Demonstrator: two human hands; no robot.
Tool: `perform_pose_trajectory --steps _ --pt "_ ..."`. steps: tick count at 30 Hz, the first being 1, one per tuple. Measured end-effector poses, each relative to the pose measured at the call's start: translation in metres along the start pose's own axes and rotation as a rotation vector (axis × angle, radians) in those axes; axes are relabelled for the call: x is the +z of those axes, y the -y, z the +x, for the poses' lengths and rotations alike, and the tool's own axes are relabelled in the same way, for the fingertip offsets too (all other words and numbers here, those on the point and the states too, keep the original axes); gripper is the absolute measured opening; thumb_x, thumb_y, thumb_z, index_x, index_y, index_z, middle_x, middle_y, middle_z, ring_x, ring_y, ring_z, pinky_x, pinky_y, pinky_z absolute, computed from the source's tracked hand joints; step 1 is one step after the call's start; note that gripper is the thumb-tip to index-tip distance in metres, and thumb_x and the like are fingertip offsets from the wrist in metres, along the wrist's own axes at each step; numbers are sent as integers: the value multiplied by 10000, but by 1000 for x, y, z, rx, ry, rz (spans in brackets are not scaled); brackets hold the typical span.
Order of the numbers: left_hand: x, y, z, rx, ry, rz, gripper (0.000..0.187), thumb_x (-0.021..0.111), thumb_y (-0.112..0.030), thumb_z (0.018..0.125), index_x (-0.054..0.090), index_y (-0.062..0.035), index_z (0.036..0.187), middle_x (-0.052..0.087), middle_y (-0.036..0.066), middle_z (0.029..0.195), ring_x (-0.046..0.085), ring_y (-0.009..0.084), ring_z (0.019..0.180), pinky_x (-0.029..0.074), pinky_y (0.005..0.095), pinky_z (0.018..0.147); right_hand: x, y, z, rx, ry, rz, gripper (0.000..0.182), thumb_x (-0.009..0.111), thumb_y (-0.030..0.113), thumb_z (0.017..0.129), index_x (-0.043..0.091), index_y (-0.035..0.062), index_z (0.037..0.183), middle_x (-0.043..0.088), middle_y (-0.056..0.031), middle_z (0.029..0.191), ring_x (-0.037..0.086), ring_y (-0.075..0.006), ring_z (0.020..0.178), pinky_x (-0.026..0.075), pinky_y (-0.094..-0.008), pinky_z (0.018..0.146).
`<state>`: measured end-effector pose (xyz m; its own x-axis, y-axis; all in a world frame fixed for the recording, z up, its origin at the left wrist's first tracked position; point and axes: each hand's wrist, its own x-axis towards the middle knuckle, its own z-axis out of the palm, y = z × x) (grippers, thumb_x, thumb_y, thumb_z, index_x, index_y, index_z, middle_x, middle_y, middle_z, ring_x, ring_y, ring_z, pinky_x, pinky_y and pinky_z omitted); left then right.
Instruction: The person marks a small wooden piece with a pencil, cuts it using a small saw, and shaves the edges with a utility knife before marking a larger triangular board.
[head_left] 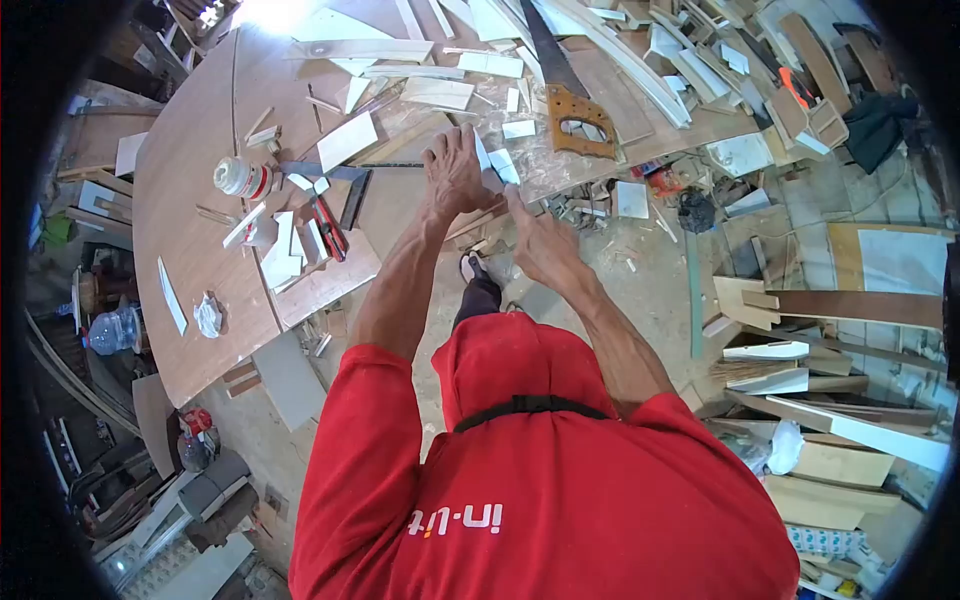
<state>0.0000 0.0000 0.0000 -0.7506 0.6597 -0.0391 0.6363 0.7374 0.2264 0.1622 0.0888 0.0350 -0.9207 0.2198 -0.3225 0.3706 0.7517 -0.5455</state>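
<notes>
My left hand (pixel 455 175) is at the workbench's near edge, its fingers bent around a narrow white piece (pixel 483 153). Just to the right, my right hand (pixel 545 245) has its index finger extended to the lower end of a small white piece (pixel 504 166), its other fingers curled under. The undersides of both hands are hidden. A handsaw with a wooden handle (pixel 582 122) lies on the bench to the right of the hands. Left of them are a dark metal square (pixel 355 198) and a red-and-black tool (pixel 329 230).
The brown workbench (pixel 190 200) carries a white jar (pixel 242 178), a crumpled white wad (pixel 208 315) and several wood offcuts (pixel 438 93). Cut boards (pixel 865 437) are stacked at the right. Scraps litter the floor below the bench.
</notes>
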Motion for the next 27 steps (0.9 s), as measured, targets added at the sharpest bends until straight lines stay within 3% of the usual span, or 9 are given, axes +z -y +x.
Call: perform_pose_trajectory --steps 2,6,8,12,14,17,21,23,27 --pt "-2 2 4 -6 -5 2 1104 864 -352 462 300 12 1339 443 155 1197 412 330 1131 329 492 899 -3 1 -8 -123 -132 -44 753 478 39 733 229 28 1444 628 -295 818 623 -463 775 475 -531 723" --pt "14 -10 -14 -7 39 -56 1093 862 -331 455 304 8 1332 448 152 1179 419 330 1110 332 491 891 1 -12 -34 -60 -67 -154 750 479 34 728 240 20 1438 616 -303 771 618 -467 745 476 -531 691" --pt "11 -9 -13 4 -36 -45 1068 855 -314 464 309 6 1324 452 151 1168 425 329 1096 336 492 878 -3 -6 -12 -82 -42 -50 683 481 131 807 234 -20 1426 611 -300 717 622 -482 724 489 -534 702" --pt "7 -5 -7 -14 -65 -14 1038 845 -301 485 310 6 1320 453 152 1160 430 329 1091 336 497 871 -20 7 -26 -88 -1 -130 676 475 130 814 233 -19 1427 621 -301 745 626 -478 725 492 -531 696" --pt "7 -4 -8 22 -95 3 1030 844 -291 490 310 8 1319 450 154 1162 431 331 1089 336 503 867 -15 4 -21 -57 -18 -98 752 481 36 741 223 23 1448 610 -295 719 617 -473 719 482 -526 668" --pt "6 -5 -9 10 -86 -13 1025 845 -283 495 308 10 1318 449 154 1165 432 334 1090 337 507 864 5 -8 4 -126 -81 -85 741 485 44 748 227 13 1442 609 -288 704 616 -471 696 482 -527 662" --pt "7 -2 -4 -11 -45 -18 1029 848 -282 489 312 13 1316 450 152 1162 432 334 1089 341 507 857 -18 1 -22 -121 -47 -128 733 498 48 749 238 0 1432 608 -282 694 617 -465 688 486 -521 666" --pt "4 -3 -3 -29 27 -26 1127 879 -281 462 261 12 1357 427 160 1219 411 351 1129 346 516 892 -20 4 -15 -24 57 -75 731 578 179 793 257 -5 1423 625 -331 835 628 -475 812 493 -520 761" --pt "3 -4 -4 -36 6 -15 1120 875 -285 458 273 12 1354 430 163 1215 413 351 1128 349 518 884 -10 2 -1 -74 -15 -135 712 568 180 805 262 0 1422 629 -319 838 628 -473 811 492 -521 762"
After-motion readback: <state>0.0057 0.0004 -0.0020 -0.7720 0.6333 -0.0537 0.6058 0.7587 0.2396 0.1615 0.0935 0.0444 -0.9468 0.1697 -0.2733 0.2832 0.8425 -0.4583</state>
